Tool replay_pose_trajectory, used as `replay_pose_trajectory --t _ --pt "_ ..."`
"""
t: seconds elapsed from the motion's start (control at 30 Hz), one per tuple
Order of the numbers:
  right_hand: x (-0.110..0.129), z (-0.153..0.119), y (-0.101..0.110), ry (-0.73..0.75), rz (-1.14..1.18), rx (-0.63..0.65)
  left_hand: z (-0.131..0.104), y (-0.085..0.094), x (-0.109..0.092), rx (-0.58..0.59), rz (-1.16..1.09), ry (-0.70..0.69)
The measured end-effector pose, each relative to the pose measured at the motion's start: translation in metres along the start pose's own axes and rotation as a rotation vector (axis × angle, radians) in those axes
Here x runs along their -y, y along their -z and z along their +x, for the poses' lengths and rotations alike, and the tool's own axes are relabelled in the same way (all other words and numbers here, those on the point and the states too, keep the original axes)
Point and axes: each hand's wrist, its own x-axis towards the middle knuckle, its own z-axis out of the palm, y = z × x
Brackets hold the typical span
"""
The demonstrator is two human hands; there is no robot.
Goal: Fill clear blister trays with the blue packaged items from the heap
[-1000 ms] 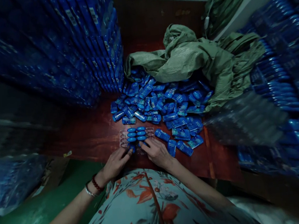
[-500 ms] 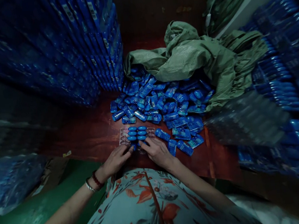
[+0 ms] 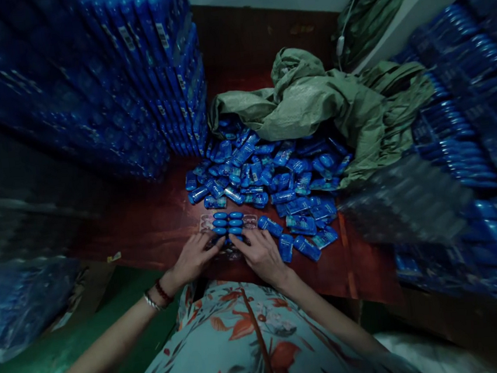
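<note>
Clear moulded tray (image 3: pixel 206 221) with shiny blue packs (image 3: pixel 220 224) in two columns down the middle, near the front edge of the reddish table (image 3: pixel 147 234). Left hand (image 3: pixel 194 257) and right hand (image 3: pixel 261 255) are bent over its lower sides; can't tell if they're pinching anything. Left one's a bit further up the tray than half a second ago.

Clear shiny plastic tray (image 3: pixel 250 220), glossy blue packs (image 3: pixel 283 196), creased matt green sacking (image 3: pixel 311 107), smooth-looking reddish tabletop (image 3: pixel 147 225)
</note>
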Motion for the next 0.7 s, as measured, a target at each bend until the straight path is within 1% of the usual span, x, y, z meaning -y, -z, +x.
replay_pose_trajectory --t 0.07,0.13,0.17,0.2,0.23,0.27,0.3,0.37,0.4,0.47,0.53,0.6,0.7 --pt "-0.009 -0.007 0.001 -0.078 0.065 -0.034 0.005 -0.002 0.005 -0.086 -0.048 0.104" --pt "-0.023 -0.013 0.005 -0.258 0.079 -0.038 0.018 -0.003 0.016 -0.154 -0.096 0.302" --pt "-0.03 -0.015 0.008 -0.363 0.056 -0.011 0.026 -0.004 0.024 -0.16 -0.099 0.412" --pt "-0.038 -0.015 0.011 -0.458 0.017 0.041 0.036 -0.005 0.032 -0.14 -0.087 0.515" --pt "-0.045 -0.015 0.014 -0.527 -0.029 0.116 0.045 -0.007 0.041 -0.101 -0.063 0.6" --pt "-0.051 -0.013 0.017 -0.566 -0.073 0.202 0.054 -0.009 0.049 -0.046 -0.032 0.658" --pt "-0.056 -0.011 0.02 -0.575 -0.106 0.291 0.062 -0.011 0.056 0.015 -0.002 0.689" --pt "-0.061 -0.005 0.022 -0.53 -0.123 0.438 0.074 -0.016 0.065 0.106 0.039 0.695" --pt "-0.061 -0.003 0.022 -0.502 -0.114 0.483 0.078 -0.018 0.068 0.132 0.041 0.674" --pt "-0.06 0.001 0.021 -0.477 -0.085 0.517 0.082 -0.019 0.07 0.139 -0.008 0.613" --pt "-0.059 0.001 0.02 -0.508 -0.051 0.49 0.079 -0.018 0.07 0.092 -0.116 0.59" --pt "-0.059 -0.003 0.021 -0.58 0.013 0.408 0.069 -0.012 0.068 0.013 -0.24 0.616" --pt "-0.059 -0.015 0.03 -0.685 0.238 0.237 0.04 0.006 0.057 -0.124 -0.329 0.668"
